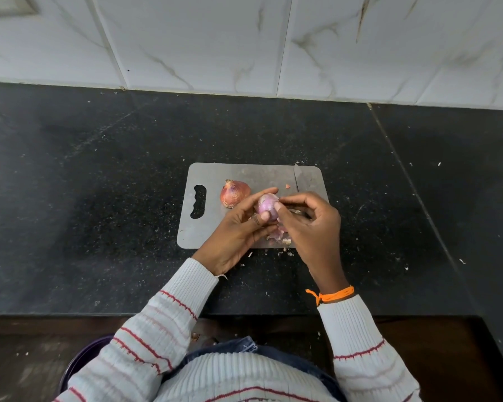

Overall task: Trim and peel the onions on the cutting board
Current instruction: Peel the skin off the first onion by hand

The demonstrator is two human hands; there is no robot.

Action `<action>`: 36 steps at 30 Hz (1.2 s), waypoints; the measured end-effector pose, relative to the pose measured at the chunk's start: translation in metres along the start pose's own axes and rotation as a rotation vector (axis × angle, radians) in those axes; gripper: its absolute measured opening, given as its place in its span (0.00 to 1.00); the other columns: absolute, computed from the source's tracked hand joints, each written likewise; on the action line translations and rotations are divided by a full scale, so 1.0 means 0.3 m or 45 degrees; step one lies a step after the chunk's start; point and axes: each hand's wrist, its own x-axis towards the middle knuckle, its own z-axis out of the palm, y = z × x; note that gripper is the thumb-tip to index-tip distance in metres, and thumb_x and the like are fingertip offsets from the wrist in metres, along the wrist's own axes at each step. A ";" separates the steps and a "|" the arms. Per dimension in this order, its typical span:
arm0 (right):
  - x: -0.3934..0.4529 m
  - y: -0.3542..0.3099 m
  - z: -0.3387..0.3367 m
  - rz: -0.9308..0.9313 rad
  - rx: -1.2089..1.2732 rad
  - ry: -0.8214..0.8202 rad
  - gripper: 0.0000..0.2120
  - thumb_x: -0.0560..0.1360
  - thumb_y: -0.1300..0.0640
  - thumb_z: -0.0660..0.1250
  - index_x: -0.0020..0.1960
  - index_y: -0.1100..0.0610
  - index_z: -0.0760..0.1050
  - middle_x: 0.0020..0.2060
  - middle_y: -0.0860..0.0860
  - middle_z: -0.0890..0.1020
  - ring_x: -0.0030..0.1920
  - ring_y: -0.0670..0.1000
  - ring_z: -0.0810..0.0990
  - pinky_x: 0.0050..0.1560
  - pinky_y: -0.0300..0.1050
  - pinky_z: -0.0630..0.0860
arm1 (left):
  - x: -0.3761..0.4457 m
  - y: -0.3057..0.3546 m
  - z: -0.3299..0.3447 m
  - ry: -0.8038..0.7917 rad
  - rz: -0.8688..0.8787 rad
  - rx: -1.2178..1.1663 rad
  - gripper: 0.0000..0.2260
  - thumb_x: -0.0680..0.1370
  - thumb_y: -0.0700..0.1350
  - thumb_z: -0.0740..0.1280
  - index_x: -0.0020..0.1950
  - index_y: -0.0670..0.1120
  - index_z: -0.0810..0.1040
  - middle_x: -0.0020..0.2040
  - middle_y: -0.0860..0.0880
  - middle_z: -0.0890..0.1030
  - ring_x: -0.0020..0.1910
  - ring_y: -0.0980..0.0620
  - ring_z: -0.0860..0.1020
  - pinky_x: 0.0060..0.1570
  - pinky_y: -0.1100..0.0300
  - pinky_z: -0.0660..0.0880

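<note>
A grey metal cutting board (pixel 215 175) lies on the dark counter. My left hand (pixel 238 227) grips a pale purple, partly peeled onion (pixel 266 208) just above the board. My right hand (pixel 308 224) pinches at the onion's top right side with thumb and fingertips. A second onion (pixel 233 193), still in its orange-brown skin, sits on the board to the left. A knife (pixel 296 179) lies at the board's far right, its handle hidden behind my right hand. Loose peels (pixel 279 237) lie on the board under my hands.
The black speckled counter (pixel 99 198) runs to a white tiled wall (pixel 244 39) behind. Small peel scraps are scattered near the board's front edge (pixel 249 254). A purple round container (pixel 82 361) sits low at the left, below the counter's front edge.
</note>
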 end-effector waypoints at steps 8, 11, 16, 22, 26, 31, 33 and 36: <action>0.006 0.018 0.010 -0.049 -0.049 -0.012 0.05 0.68 0.65 0.74 0.40 0.61 0.78 0.39 0.54 0.80 0.41 0.47 0.81 0.41 0.38 0.80 | 0.001 0.000 -0.004 -0.005 0.011 0.038 0.19 0.74 0.38 0.64 0.65 0.45 0.73 0.61 0.44 0.76 0.60 0.48 0.77 0.57 0.58 0.77; 0.007 0.023 0.012 -0.131 -0.132 0.013 0.03 0.68 0.67 0.73 0.39 0.63 0.79 0.37 0.52 0.79 0.39 0.44 0.79 0.39 0.29 0.75 | 0.000 0.002 -0.003 -0.003 -0.004 0.047 0.19 0.73 0.38 0.64 0.65 0.45 0.73 0.61 0.44 0.76 0.57 0.49 0.78 0.55 0.60 0.77; 0.012 0.035 0.003 -0.112 -0.143 0.035 0.03 0.70 0.69 0.70 0.40 0.63 0.79 0.35 0.50 0.79 0.39 0.43 0.79 0.39 0.28 0.74 | 0.000 0.005 0.002 0.009 -0.011 0.038 0.19 0.73 0.39 0.65 0.64 0.46 0.73 0.60 0.44 0.77 0.52 0.52 0.80 0.52 0.62 0.78; 0.004 0.016 0.018 -0.070 -0.082 0.046 0.05 0.69 0.62 0.74 0.40 0.60 0.78 0.35 0.51 0.80 0.39 0.43 0.79 0.39 0.29 0.74 | -0.002 0.011 0.008 0.026 0.021 0.081 0.19 0.72 0.39 0.65 0.64 0.45 0.73 0.61 0.43 0.76 0.58 0.50 0.78 0.53 0.62 0.77; 0.010 0.025 0.021 -0.130 -0.150 0.066 0.04 0.68 0.65 0.73 0.38 0.62 0.78 0.34 0.50 0.78 0.38 0.42 0.78 0.38 0.28 0.73 | -0.005 0.011 0.007 0.027 0.012 0.088 0.19 0.73 0.39 0.65 0.64 0.45 0.73 0.61 0.43 0.76 0.57 0.48 0.78 0.56 0.59 0.77; 0.012 0.037 0.014 -0.114 -0.158 0.079 0.02 0.70 0.66 0.71 0.39 0.61 0.78 0.34 0.47 0.78 0.37 0.44 0.78 0.39 0.30 0.74 | -0.003 0.011 0.010 0.034 0.004 0.090 0.19 0.72 0.39 0.65 0.64 0.45 0.74 0.60 0.43 0.76 0.51 0.52 0.79 0.50 0.63 0.78; 0.009 0.031 0.016 -0.075 -0.118 0.070 0.03 0.70 0.63 0.72 0.40 0.60 0.79 0.35 0.48 0.79 0.38 0.45 0.79 0.39 0.34 0.76 | -0.001 0.011 0.011 0.043 0.011 0.097 0.19 0.73 0.39 0.65 0.64 0.45 0.74 0.60 0.43 0.76 0.53 0.51 0.79 0.50 0.63 0.78; 0.006 0.018 0.020 -0.076 -0.105 0.073 0.05 0.69 0.62 0.74 0.39 0.60 0.78 0.35 0.52 0.80 0.38 0.44 0.79 0.39 0.30 0.74 | 0.000 0.007 0.014 0.037 0.043 0.115 0.18 0.73 0.39 0.65 0.63 0.45 0.74 0.60 0.44 0.77 0.57 0.49 0.78 0.52 0.62 0.78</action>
